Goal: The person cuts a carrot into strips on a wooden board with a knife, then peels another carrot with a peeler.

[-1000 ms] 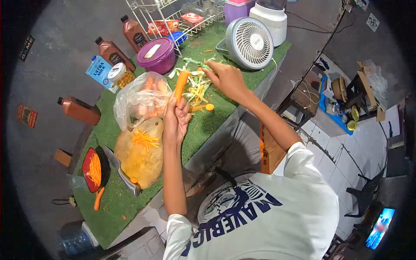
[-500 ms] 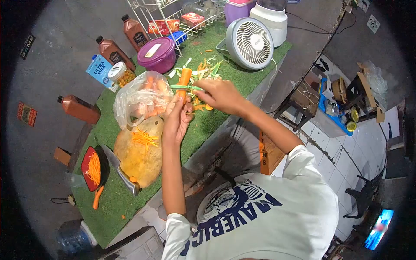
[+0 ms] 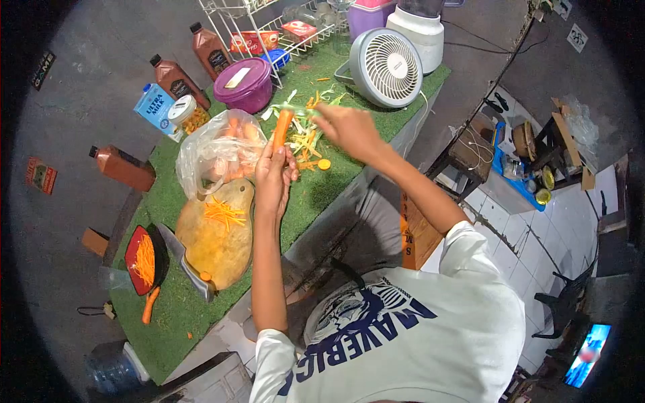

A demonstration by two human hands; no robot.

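Observation:
My left hand (image 3: 274, 173) is closed around the lower part of an orange carrot (image 3: 283, 129) and holds it upright. A green-handled peeler (image 3: 301, 111), smeared by motion, is at the carrot's top end, and my right hand (image 3: 349, 131) is closed on it. Peelings (image 3: 310, 142) in orange and pale green lie on the green mat behind my hands. Left of the carrot rests a clear plastic bag (image 3: 225, 151) with orange pieces inside. Thin carrot strips (image 3: 224, 213) are on the wooden cutting board (image 3: 215, 252), and a knife (image 3: 185, 262) lies along its left edge.
A red and black bowl (image 3: 161, 258) holds shredded carrot, with another carrot (image 3: 150, 305) beside it. Behind stand a purple tub (image 3: 243, 87), a milk carton (image 3: 153, 109), brown bottles (image 3: 180, 83), a wire rack (image 3: 274, 64) and a fan (image 3: 386, 67).
My right hand has moved the peeler up along the carrot to its top end. My left hand keeps its hold on the carrot in nearly the same place.

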